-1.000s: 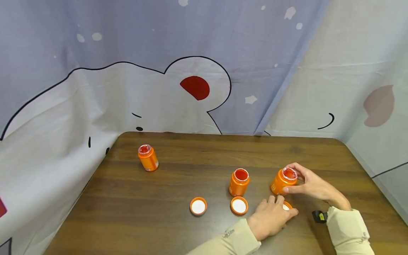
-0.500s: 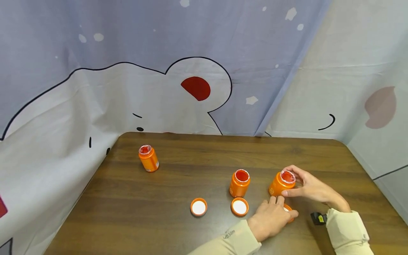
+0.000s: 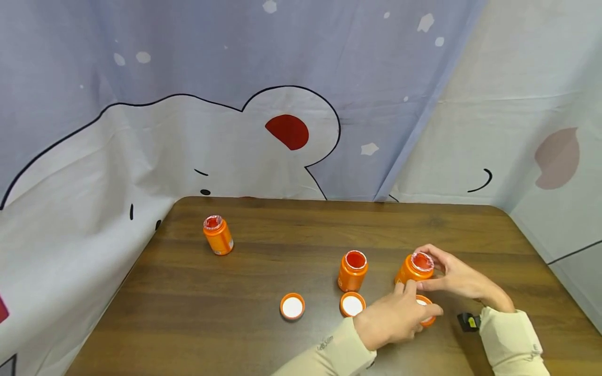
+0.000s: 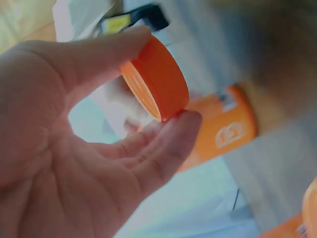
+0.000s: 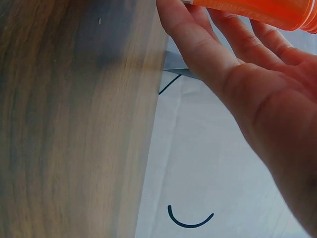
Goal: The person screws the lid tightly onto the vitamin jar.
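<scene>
My left hand (image 3: 390,319) pinches an orange lid (image 4: 167,79) by its edge, thumb on one side and fingers on the other. In the head view its white inside shows. Just beyond it, my right hand (image 3: 465,281) holds an orange bottle (image 3: 408,270) from the right, thumb in front and fingers round the back. This bottle has no cap on; its mouth shows red inside with a ragged white rim. Part of its lower side hides behind the left fingers in the head view. At the top of the right wrist view, fingers lie along the orange bottle.
A second uncapped orange bottle (image 3: 352,272) stands left of the held one, with a lid (image 3: 352,304) in front. Another lid (image 3: 292,306) lies further left. A third bottle (image 3: 218,236) stands at the back left of the wooden table (image 3: 197,313). Behind hangs a printed curtain (image 3: 207,136).
My left hand has shifted slightly left and turned, so more of its lid shows. My right hand has brought the bottle a little to the left and nearer.
</scene>
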A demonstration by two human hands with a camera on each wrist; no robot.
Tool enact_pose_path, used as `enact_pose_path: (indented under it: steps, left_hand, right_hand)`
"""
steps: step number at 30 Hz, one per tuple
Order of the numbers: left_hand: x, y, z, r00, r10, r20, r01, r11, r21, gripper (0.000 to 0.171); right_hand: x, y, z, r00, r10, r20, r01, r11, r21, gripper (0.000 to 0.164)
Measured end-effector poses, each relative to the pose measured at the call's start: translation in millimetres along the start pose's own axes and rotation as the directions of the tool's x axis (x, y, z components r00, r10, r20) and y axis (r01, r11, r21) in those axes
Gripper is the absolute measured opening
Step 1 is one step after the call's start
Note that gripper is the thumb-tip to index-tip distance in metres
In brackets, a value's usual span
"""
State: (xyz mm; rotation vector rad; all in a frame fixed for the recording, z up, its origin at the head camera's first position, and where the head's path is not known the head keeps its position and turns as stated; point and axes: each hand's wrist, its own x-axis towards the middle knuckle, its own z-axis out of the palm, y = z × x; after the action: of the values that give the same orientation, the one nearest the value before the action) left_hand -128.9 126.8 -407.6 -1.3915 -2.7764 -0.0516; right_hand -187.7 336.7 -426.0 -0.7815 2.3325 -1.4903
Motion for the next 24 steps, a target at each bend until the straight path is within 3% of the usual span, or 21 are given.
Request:
enact_pose_path:
  steps: [3,7,12,14,17,20,24]
  left_hand:
    - [-2.1,-9.3,-12.5,0.999,0.034,-0.038,-0.037,0.997,-0.072,0.042]
    - [-1.5,-21.5,-21.8,0.984,0.092,-0.15,-0.114,0.983,-0.143,0.039]
    - [2.5,-29.5,-18.8,0.937,0.131,-0.323,-0.19,0.969,-0.157,0.044]
    - [5.1,-30.8,-14.4,0.909,0.133,-0.396,-0.209,0.966,-0.153,0.048]
    - [10.3,-30.8,-6.9,0.872,0.079,-0.482,-0.191,0.964,-0.187,0.047]
    - [15.3,-29.6,-0.9,0.843,-0.022,-0.538,-0.148,0.951,-0.27,0.045]
    - [21.0,-28.1,3.0,0.796,-0.155,-0.585,-0.061,0.941,-0.333,0.055]
  right_hand:
    - [-0.2,1.3,-0.9,1.0,-0.005,0.016,0.005,1.0,0.011,0.05]
    - [-1.1,2.2,-2.3,1.0,-0.012,0.028,0.012,1.0,0.008,0.05]
    - [-1.8,0.3,-2.4,1.0,-0.01,0.007,0.011,0.997,-0.075,0.046]
    - [-1.8,-0.4,-2.2,1.0,-0.01,-0.003,0.01,0.995,-0.096,0.043]
    - [-1.3,-0.1,-2.1,1.0,0.003,-0.004,-0.003,0.997,-0.074,0.044]
    - [-0.4,0.4,-2.3,1.0,-0.004,0.009,0.004,1.0,-0.018,0.051]
    - [-0.4,-1.2,-1.1,1.0,-0.007,-0.015,0.006,0.999,-0.053,0.053]
